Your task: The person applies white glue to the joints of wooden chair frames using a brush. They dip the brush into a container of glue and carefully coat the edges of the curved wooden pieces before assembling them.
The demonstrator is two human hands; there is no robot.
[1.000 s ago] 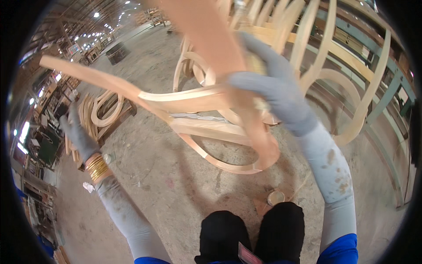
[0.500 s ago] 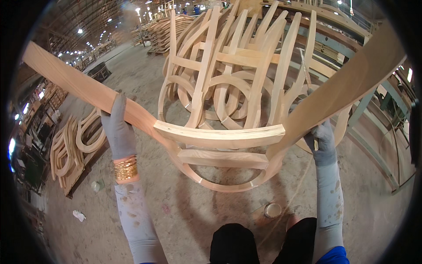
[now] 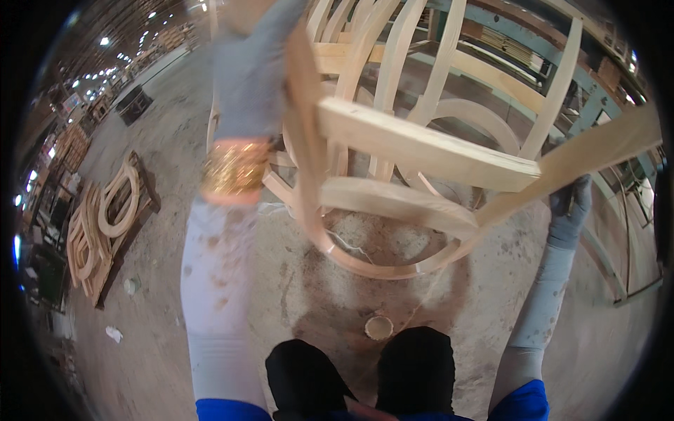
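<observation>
A pale wooden chair frame point(image 3: 430, 146), with two long side posts, two crossbars and a curved rail at the bottom, is held up in front of me, tilted. My left hand point(image 3: 254, 81), in a grey glove and blurred by motion, is closed round its left post, high in the picture. Gold bangles point(image 3: 237, 168) circle that wrist. My right hand point(image 3: 570, 203), gloved as well, grips the right post from beneath; the post hides part of its fingers.
More wooden frames point(image 3: 400, 67) stand close together just beyond, beside a green metal rack point(image 3: 597, 105). Curved wooden parts point(image 3: 116, 203) lie on a board at the left. A small round container point(image 3: 379, 328) sits on the concrete floor point(image 3: 232, 372) near my knees.
The chair frame has swung round and tilted, moving right in the picture. My left hand has risen and come inward with its post; my right hand has shifted outward to the right.
</observation>
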